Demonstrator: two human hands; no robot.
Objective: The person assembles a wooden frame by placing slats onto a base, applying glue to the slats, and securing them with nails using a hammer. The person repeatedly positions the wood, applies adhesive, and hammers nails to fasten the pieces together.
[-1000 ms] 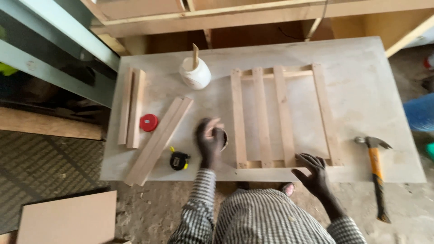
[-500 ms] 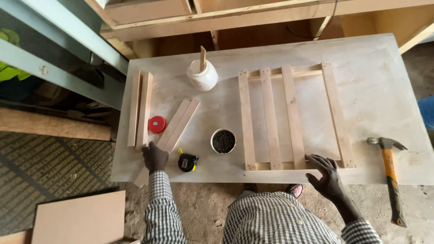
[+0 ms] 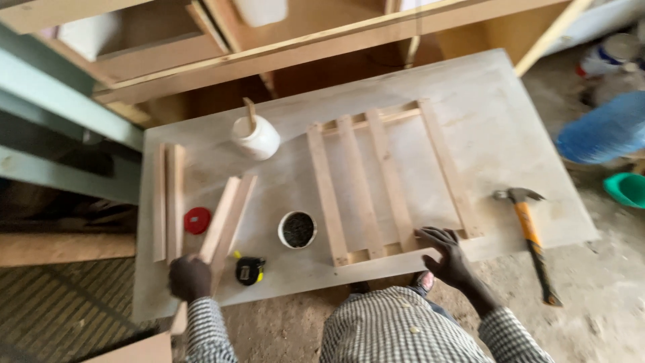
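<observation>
My left hand (image 3: 189, 277) closes around the near end of the pale wooden slats (image 3: 227, 218) lying left of the slatted wooden frame (image 3: 390, 181); my right hand (image 3: 445, 253), fingers spread, steadies the frame's near rail. I'd judge fetching another slat is the step; placing it needs alignment.

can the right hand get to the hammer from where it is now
Probably yes. The right hand rests on the near edge of the slatted wooden frame, and the hammer lies to its right on the table with nothing between them.
</observation>
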